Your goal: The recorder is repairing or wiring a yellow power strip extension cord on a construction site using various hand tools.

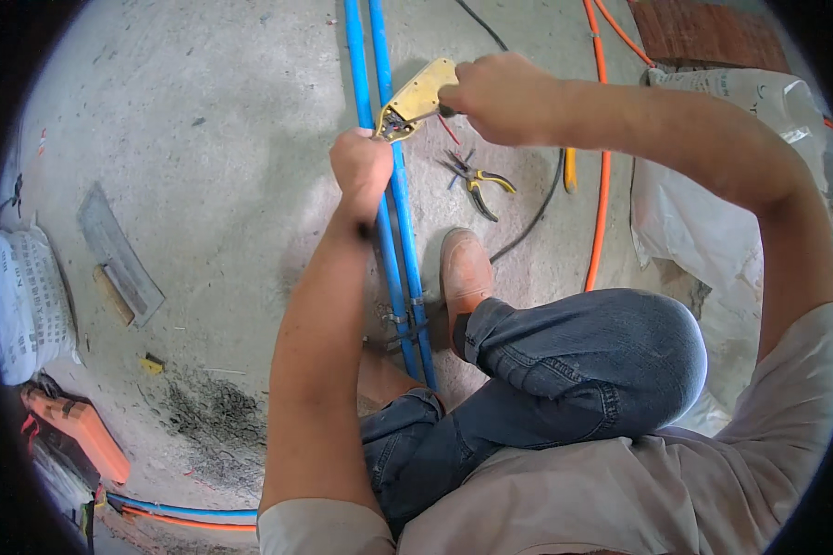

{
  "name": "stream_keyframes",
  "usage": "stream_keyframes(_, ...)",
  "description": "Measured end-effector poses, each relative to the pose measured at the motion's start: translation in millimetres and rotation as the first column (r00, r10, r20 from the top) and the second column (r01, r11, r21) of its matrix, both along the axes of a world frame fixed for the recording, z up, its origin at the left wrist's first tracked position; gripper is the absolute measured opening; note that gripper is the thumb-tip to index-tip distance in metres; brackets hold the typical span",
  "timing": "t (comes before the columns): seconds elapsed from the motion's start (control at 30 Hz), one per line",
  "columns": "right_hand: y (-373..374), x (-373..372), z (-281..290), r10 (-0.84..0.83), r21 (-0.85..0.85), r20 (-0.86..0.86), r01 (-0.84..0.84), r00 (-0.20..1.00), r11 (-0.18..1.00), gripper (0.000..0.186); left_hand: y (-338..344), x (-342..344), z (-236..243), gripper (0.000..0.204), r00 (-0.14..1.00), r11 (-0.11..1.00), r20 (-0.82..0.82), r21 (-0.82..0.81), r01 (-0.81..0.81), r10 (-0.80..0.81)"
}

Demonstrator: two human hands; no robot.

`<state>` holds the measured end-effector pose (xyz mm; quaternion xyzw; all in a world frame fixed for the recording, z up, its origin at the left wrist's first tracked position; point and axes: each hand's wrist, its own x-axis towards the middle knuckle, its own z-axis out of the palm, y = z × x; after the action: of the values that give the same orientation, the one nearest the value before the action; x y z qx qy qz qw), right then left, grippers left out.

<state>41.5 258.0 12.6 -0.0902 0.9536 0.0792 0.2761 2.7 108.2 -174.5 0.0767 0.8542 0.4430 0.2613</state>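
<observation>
A yellow flat casing point(422, 91), with small screws along its rim and dark metal parts bared at its narrow end, lies at a slant above two blue pipes point(386, 92). My left hand point(361, 165) is closed at that narrow end, gripping it from below left. My right hand point(498, 98) is closed at the casing's right side, around a dark-handled tool with a thin shaft, which points toward the bared parts and looks like a screwdriver. Most of its handle is hidden by my fingers. On the floor beneath, yellow-and-black pliers point(478, 178) rest with their handles apart.
My shoe point(466, 268) is beside the pipes. An orange conduit point(604, 203) and a dark cable point(548, 199) run along the floor at right, near a white sack point(685, 222). At left lie a plastering trowel point(118, 250), another sack point(32, 301) and an orange case point(79, 430).
</observation>
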Motion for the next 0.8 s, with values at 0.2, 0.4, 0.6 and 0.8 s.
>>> stream_keyframes(0.2,2,0,4,-0.014,-0.047,-0.048,0.012,0.999,0.999,0.023,3,-1,2,0.020,1.000,1.000,0.017,-0.021,0.001,0.000)
stream_keyframes(0.4,-1,-8,1,-0.299,-0.049,0.087,0.304,0.950,0.952,0.024,-1,-2,-10,0.020,0.999,0.999,0.006,-0.021,-0.036,0.036)
stream_keyframes(0.6,6,20,-3,0.246,-0.055,-0.134,-0.255,0.960,0.965,0.016,4,0,6,0.018,0.999,0.999,-0.026,0.025,0.032,-0.031)
stream_keyframes(0.8,7,7,-4,0.525,0.032,-0.091,-0.524,0.846,0.851,0.012,1,-2,9,0.020,0.997,1.000,0.081,0.004,-0.004,0.003)
